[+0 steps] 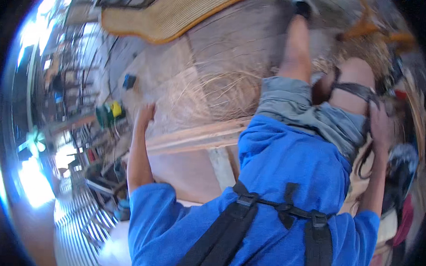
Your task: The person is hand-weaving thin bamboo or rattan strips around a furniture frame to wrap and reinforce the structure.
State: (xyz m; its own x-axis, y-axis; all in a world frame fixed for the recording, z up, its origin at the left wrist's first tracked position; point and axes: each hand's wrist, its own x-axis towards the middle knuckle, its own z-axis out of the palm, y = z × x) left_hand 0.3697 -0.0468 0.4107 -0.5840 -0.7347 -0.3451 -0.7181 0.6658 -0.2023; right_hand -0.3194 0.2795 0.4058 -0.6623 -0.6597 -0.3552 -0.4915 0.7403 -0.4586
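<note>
My left arm stretches out to the left, and my left hand [148,113] is curled into a fist beside a loose heap of thin tan strands [231,89], apart from it. Nothing shows in that fist. On the right, my right hand [381,124] is by my bent knee, its fingers closed at the end of a black strap [353,89] that wraps around the leg. Blur softens those fingertips. My other leg reaches forward across the floor.
A woven panel with a curved tan edge [167,39] lies at the far side. Wooden boards [199,135] run beside my left hip. A small dark blue object [129,81] and a green and yellow object [111,111] are to the left. Cloth and bags [399,172] crowd the right.
</note>
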